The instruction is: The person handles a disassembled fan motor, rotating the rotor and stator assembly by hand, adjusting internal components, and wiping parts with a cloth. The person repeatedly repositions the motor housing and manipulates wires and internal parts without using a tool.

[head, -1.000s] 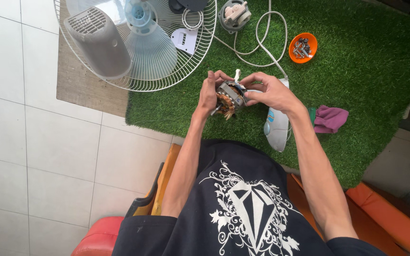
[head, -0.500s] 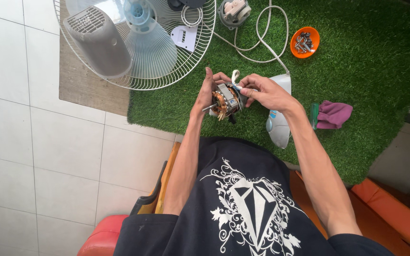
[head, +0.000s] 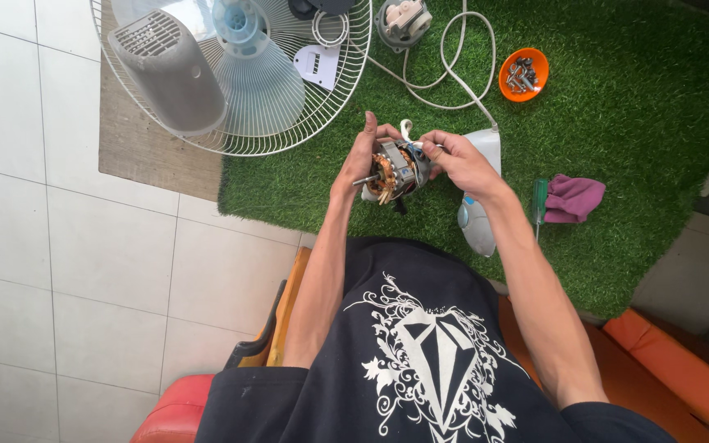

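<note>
I hold a small fan motor (head: 395,171) with copper windings and a steel shaft above the green turf mat (head: 633,107). My left hand (head: 360,160) cups its left side, fingers stretched upward. My right hand (head: 457,160) grips the motor's right end with pinched fingers. A white cable (head: 445,74) runs from near the motor toward the back. A pale grey fan housing part (head: 479,215) lies on the turf just under my right wrist.
A white wire fan guard (head: 231,82) with a translucent blade and a grey rear cover (head: 170,70) lies at the back left. An orange bowl of screws (head: 523,74), a green-handled screwdriver (head: 539,205) and a purple cloth (head: 572,197) sit at the right. White floor tiles (head: 43,246) spread left.
The motor has been turned in my hands so the windings and shaft face left. Both hands stayed on it, shifting slightly.
</note>
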